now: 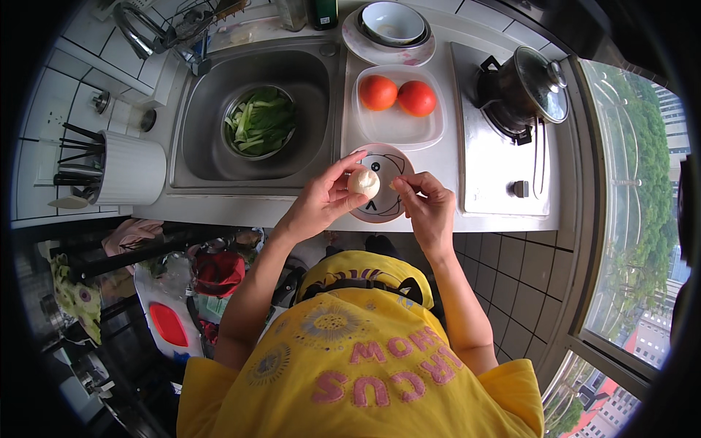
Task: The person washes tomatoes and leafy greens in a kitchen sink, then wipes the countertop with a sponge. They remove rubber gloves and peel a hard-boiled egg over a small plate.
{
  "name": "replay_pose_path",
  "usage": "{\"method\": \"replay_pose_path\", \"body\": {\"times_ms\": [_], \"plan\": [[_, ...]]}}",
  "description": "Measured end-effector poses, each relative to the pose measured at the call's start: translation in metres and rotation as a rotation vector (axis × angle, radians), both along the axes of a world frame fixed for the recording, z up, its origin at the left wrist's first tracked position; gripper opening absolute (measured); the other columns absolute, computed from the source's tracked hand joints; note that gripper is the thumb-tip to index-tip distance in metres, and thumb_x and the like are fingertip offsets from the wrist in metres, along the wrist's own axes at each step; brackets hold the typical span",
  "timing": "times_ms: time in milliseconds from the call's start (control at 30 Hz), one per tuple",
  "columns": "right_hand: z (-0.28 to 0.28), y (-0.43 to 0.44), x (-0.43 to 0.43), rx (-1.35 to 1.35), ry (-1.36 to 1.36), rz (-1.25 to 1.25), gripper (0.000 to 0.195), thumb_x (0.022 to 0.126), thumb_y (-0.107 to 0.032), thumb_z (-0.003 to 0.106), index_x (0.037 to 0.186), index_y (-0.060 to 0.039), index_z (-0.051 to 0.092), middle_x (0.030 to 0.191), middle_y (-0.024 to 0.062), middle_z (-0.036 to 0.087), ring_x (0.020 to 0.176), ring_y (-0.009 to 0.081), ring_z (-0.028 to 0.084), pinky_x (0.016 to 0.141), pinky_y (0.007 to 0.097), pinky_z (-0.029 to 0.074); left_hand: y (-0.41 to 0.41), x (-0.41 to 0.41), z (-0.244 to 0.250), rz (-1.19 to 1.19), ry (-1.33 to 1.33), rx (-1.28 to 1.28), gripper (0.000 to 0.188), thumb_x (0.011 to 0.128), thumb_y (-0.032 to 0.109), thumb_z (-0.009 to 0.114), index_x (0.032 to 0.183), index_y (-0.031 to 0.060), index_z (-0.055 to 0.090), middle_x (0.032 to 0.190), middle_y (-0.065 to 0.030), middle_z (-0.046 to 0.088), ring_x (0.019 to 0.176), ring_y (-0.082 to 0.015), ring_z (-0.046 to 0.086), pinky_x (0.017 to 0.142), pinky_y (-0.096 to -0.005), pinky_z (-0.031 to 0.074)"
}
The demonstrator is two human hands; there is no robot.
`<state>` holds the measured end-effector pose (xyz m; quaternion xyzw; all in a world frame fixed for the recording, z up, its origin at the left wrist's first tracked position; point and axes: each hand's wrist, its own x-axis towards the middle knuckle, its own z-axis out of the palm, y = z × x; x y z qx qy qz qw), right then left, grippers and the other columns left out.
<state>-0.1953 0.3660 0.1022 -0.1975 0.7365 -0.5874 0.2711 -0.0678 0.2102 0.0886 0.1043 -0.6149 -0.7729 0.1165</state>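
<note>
My left hand [328, 191] holds a round, cream-white food item [363, 183] between thumb and fingers; whether it is a garlic bulb or a partly peeled egg I cannot tell. A paler patch shows on its top. Just to the right, my right hand [424, 202] pinches a small pale piece [393, 185] between thumb and forefinger. Both hands are over a small pink-rimmed plate [383, 218] with a cartoon face, partly hidden by them. Behind the plate, two tomatoes [378, 92] sit in a clear plastic container [397, 128].
At left, a metal bowl of leafy greens [260, 121] stands in the steel sink [208, 164], beside a white utensil holder [134, 169]. Stacked bowls and a plate [391, 24] stand behind the container. A lidded pot [517, 85] is on the stove [504, 180] at right.
</note>
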Motion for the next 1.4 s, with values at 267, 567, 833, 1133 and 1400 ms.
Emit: {"method": "replay_pose_path", "body": {"times_ms": [267,567,833,1133,1400], "plan": [[0.009,-0.006,-0.006,-0.294,-0.452,0.046,0.013,0.092,-0.005,0.065,0.101,0.0039,0.069,0.088,0.0043,0.063,0.077,0.011,0.063,0.064,0.0252,0.054,-0.005,0.002,-0.005,-0.093,0.024,0.185,0.039,0.105,0.021,0.044,0.14,0.0051,0.04,0.124,-0.0085,0.057,0.101,-0.0146,0.059,0.077,-0.027,0.049],[0.007,-0.015,-0.014,-0.247,-0.123,0.268,0.019,0.09,-0.005,0.068,0.107,0.0019,0.07,0.096,0.0049,0.066,0.077,0.0099,0.059,0.071,0.0237,0.05,-0.002,0.0,-0.013,-0.067,-0.013,0.282,0.031,0.107,0.029,0.034,0.126,0.0065,0.045,0.109,-0.0078,0.057,0.082,-0.0126,0.056,0.068,-0.0252,0.044],[0.01,-0.019,-0.001,-0.174,0.131,0.174,0.012,0.091,-0.001,0.064,0.1,0.0048,0.07,0.092,0.0078,0.066,0.073,0.0134,0.061,0.066,0.0259,0.051,0.004,-0.006,-0.009,-0.033,0.024,0.152,0.036,0.096,0.019,0.061,0.125,0.007,0.045,0.11,-0.0081,0.056,0.095,-0.0154,0.058,0.08,-0.0292,0.049],[-0.001,-0.028,0.012,-0.002,0.552,-0.022,0.009,0.085,0.002,0.065,0.095,0.0025,0.067,0.085,0.0131,0.066,0.07,0.0247,0.066,0.063,0.0318,0.052,0.018,-0.011,0.01,0.197,-0.175,-0.492,0.048,0.082,0.009,0.077,0.122,0.0027,0.05,0.116,-0.009,0.057,0.106,-0.02,0.058,0.087,-0.0322,0.05],[-0.013,-0.017,-0.003,0.128,0.691,0.208,0.021,0.08,-0.001,0.064,0.099,-0.0034,0.069,0.089,0.0134,0.068,0.079,0.0334,0.066,0.07,0.0407,0.053,0.009,-0.002,0.007,0.141,-0.088,-0.469,0.05,0.083,0.01,0.077,0.128,0.0022,0.057,0.117,-0.0064,0.058,0.101,-0.0148,0.061,0.087,-0.0286,0.051]]}}
